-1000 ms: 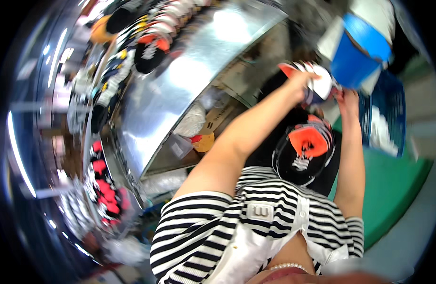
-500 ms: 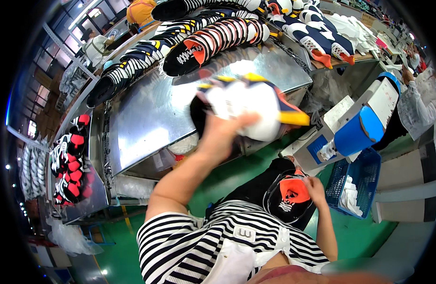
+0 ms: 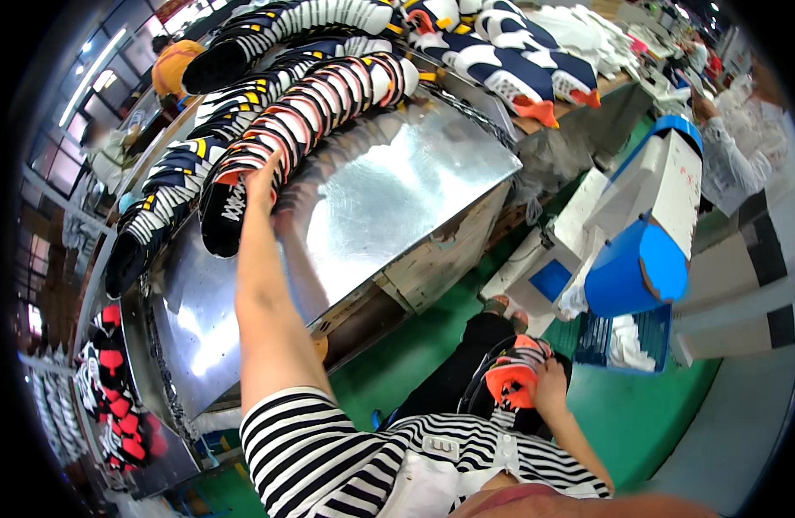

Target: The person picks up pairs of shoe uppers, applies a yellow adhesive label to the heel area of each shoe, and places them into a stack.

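My left arm stretches across the metal-topped table to a curved row of nested black, white and coral shoe uppers (image 3: pixel 315 108). At the row's near end my left hand (image 3: pixel 261 180) is closed on an upper, its fingertips partly hidden among the layers. White laces show on that black end piece. Low over my lap, my right hand (image 3: pixel 549 385) grips a coral-and-black shoe upper (image 3: pixel 511 385) by its side. The coral lining and the laces face up, and part of the upper is hidden by my fingers.
More rows of navy, white and yellow uppers (image 3: pixel 168 177) lie behind. Navy shoe uppers with coral tips (image 3: pixel 527 73) are at the far right. A blue bin (image 3: pixel 626 276) and a blue basket (image 3: pixel 594 338) stand right. Red-and-black uppers (image 3: pixel 112 401) lie left. A co-worker's sleeve (image 3: pixel 734 160) shows far right.
My left hand has moved forward and left to the row; the white, navy and yellow bundle it carried is no longer in it. The upper in my right hand has tilted. The view has shifted.
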Demonstrator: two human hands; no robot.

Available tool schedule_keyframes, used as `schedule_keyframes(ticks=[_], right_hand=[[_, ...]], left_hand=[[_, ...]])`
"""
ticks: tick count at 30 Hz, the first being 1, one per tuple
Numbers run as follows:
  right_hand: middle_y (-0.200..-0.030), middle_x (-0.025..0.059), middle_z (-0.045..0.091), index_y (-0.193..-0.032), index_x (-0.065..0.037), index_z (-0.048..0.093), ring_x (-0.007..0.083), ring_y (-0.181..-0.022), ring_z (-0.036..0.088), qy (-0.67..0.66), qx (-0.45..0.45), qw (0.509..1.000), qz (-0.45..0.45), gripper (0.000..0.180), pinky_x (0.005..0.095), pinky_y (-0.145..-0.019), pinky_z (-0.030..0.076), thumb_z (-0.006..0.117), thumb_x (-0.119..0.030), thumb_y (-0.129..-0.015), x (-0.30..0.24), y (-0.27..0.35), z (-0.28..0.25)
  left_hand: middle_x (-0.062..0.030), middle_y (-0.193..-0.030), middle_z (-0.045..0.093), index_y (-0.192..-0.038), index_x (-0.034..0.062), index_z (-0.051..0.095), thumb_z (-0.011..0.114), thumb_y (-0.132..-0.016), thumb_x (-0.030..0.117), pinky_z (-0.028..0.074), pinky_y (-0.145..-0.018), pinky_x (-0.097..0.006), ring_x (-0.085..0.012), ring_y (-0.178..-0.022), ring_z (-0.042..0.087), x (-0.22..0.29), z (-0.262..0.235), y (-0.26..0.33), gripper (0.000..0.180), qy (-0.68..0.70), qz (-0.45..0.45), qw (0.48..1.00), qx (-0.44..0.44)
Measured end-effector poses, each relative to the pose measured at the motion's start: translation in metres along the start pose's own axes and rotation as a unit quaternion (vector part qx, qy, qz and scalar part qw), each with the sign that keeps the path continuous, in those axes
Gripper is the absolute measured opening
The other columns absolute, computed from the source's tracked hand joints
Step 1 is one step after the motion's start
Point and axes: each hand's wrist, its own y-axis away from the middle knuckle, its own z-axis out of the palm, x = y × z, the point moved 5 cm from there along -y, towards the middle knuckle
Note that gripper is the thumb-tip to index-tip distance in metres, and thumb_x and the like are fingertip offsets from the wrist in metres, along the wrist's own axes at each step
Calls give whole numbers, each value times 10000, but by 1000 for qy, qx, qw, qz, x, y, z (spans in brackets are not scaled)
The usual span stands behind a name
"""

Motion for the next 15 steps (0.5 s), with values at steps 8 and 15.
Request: schedule_keyframes(ticks=[8, 15], right_hand=[[-918, 123, 623, -976, -22, 613, 309, -878, 594, -222, 6, 966, 132, 369, 381, -791, 474, 723, -188, -665, 42, 0, 16], [-1110, 138, 548, -1126, 2, 458, 216, -1056, 553, -460, 348, 809, 118, 383, 308, -903, 431, 655, -78, -807, 8, 5, -95]], left_hand=[[-119, -1172, 536, -1259, -54, 455, 688, -839, 152, 407, -932, -282, -166, -1076, 519, 36, -29, 85, 523, -54, 32, 996, -68], [-230, -1330, 458, -1319, -41, 409, 458, -948, 411, 347, -1054, -443, -309, -1255, 441, 241, 137, 463, 588, 297, -384, 623, -613]])
